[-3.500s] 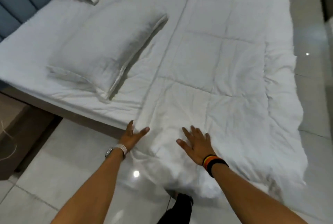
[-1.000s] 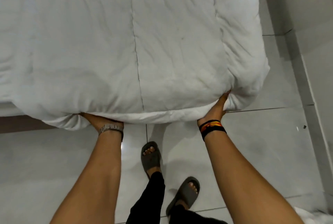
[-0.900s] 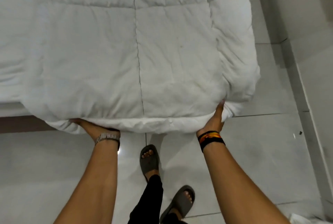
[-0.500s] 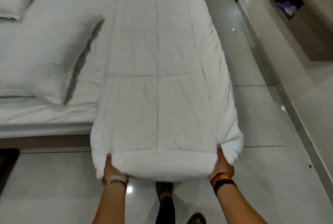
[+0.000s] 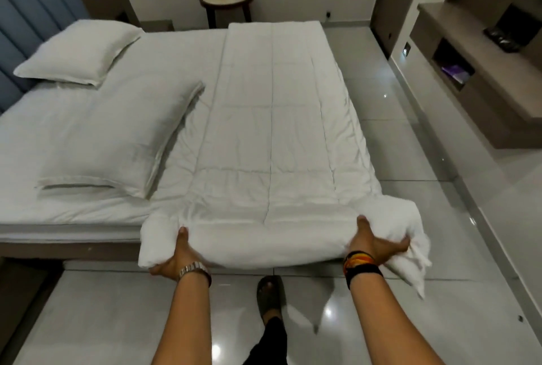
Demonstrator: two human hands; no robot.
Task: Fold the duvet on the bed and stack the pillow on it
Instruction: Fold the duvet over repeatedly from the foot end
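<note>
The white quilted duvet (image 5: 272, 129) lies as a long folded strip along the right side of the bed (image 5: 44, 218), its near end hanging over the bed's edge. My left hand (image 5: 176, 259) grips that near end at its left corner, thumb on top. My right hand (image 5: 375, 244) grips the bunched right corner in the same way. A large white pillow (image 5: 117, 141) lies flat on the sheet left of the duvet. A second pillow (image 5: 79, 52) rests by the blue headboard (image 5: 32, 6).
A round side table (image 5: 226, 0) with a bottle stands beyond the bed. Brown wall shelving (image 5: 469, 65) runs along the right. Glossy grey floor tiles (image 5: 440, 218) surround the bed, and my sandalled foot (image 5: 269, 294) stands just below the duvet's edge.
My view has lifted from the duvet's end to the whole bed. Both hands keep hold of the near end, which now sits raised and bunched at the bed's edge.
</note>
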